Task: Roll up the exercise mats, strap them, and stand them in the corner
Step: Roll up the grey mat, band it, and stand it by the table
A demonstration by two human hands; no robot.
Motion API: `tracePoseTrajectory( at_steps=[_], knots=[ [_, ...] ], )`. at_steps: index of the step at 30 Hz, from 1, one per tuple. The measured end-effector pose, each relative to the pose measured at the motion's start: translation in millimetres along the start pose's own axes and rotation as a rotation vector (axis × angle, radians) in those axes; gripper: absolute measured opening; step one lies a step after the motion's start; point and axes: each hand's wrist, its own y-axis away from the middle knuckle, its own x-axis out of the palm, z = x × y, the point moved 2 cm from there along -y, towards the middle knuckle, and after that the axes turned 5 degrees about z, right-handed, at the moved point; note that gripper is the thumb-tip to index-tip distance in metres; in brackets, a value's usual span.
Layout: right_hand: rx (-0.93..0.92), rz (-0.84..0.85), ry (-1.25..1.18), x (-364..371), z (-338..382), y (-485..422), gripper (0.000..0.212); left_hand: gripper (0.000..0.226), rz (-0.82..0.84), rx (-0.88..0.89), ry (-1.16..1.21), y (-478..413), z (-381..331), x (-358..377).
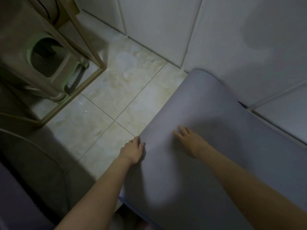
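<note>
A pale lilac exercise mat (207, 103) lies unrolled on the tiled floor, running from the lower middle up to the white wall at the right. My left hand (132, 151) grips the mat's left edge, fingers curled over it. My right hand (187, 138) rests flat on the mat's surface with fingers spread, a little to the right of the left hand. A second, darker mat (41, 171) lies flat at the lower left in shadow.
A metal-framed stand (86, 47) with a green plastic stool (49, 63) under it occupies the upper left. White cabinet doors (157, 30) and a wall close off the top and right. Bare beige tiles (116, 90) lie between the stand and the mat.
</note>
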Motion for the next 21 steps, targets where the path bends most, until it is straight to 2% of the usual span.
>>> tracePoseTrajectory(
  at_steps=[4, 7, 10, 15, 18, 21],
  knots=[
    [0.05, -0.031, -0.023, 12, 12, -5, 0.076, 0.064, 0.026, -0.075, 0.106, -14, 8, 5],
    [0.089, -0.048, -0.055, 15, 18, -3, 0.076, 0.086, 0.082, -0.126, 0.274, -22, 14, 3],
    [0.109, -0.07, -0.092, 14, 22, 4, 0.07, 0.097, 0.065, -0.178, 0.33, -27, 19, -1],
    [0.139, -0.056, -0.189, 9, 30, 19, 0.071, 0.073, 0.024, -0.212, 0.306, -18, 26, 2],
    [0.155, -0.05, -0.266, 13, 37, 27, 0.076, 0.064, 0.108, -0.133, 0.497, -9, 26, 6],
    [0.172, -0.05, -0.345, 17, 42, 33, 0.081, 0.068, 0.203, -0.104, 0.607, 0, 25, 4]
  ],
)
